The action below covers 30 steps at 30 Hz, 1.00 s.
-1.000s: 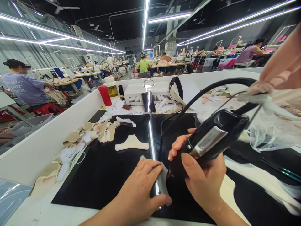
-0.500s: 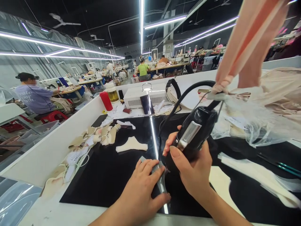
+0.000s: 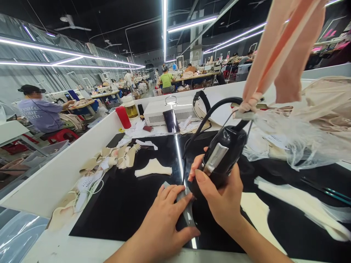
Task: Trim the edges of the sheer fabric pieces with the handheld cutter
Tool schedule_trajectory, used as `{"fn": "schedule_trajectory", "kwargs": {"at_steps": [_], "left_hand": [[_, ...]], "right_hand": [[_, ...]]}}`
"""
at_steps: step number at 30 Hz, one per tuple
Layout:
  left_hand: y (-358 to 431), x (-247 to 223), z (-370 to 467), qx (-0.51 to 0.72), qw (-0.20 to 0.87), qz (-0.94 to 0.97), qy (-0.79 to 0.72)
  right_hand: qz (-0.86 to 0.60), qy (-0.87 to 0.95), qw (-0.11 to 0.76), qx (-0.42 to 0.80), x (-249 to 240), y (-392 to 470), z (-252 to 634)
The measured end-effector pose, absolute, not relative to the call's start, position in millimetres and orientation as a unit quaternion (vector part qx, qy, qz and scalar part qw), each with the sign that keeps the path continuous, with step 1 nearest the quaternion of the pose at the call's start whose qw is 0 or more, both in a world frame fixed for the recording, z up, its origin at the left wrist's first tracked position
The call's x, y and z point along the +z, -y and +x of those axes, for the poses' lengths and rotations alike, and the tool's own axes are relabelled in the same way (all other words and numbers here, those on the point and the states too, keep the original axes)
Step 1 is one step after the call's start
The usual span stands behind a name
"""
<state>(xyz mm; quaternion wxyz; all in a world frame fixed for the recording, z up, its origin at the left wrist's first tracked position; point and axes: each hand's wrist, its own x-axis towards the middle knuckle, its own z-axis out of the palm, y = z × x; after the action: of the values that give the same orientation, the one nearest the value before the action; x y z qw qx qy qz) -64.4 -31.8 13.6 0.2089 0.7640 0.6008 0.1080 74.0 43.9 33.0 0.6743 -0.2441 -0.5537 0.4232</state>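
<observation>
A: How are the hands set?
B: Left hand (image 3: pixel 167 212) spread over a grey piece (image 3: pixel 188 211) on the black sheet (image 3: pixel 115 204); right hand (image 3: pixel 225 197) wrapped round a black tool (image 3: pixel 230 146) just beside it.
A: Any danger?
B: A slip could bring the tool onto the left thumb (image 3: pixel 189 232). And the pink cloth (image 3: pixel 294 65) knotted at its cord (image 3: pixel 227 100) might tug it off line.

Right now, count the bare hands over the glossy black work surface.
2. The left hand rests on a glossy grey piece on the black work surface; the right hand grips a black corded handheld tool. No other hand appears there.
</observation>
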Motion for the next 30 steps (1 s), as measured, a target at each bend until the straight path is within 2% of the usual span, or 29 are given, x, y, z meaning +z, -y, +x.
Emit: {"fn": "schedule_trajectory", "kwargs": {"at_steps": [11,19,30], "left_hand": [[31.7,13.0,-62.8,0.113,0.199,0.762,-0.605],[32.4,9.0,-64.7,0.141,0.191,0.769,-0.593],[31.5,7.3,-65.7,0.146,0.184,0.773,-0.589]], "right_hand": [[-0.203,0.535,0.665,0.479,27.1,-33.4,78.4],[-0.23,0.538,0.666,0.462,31.5,-32.1,76.7],[-0.196,0.526,0.658,0.503,28.0,-16.8,89.4]]}}
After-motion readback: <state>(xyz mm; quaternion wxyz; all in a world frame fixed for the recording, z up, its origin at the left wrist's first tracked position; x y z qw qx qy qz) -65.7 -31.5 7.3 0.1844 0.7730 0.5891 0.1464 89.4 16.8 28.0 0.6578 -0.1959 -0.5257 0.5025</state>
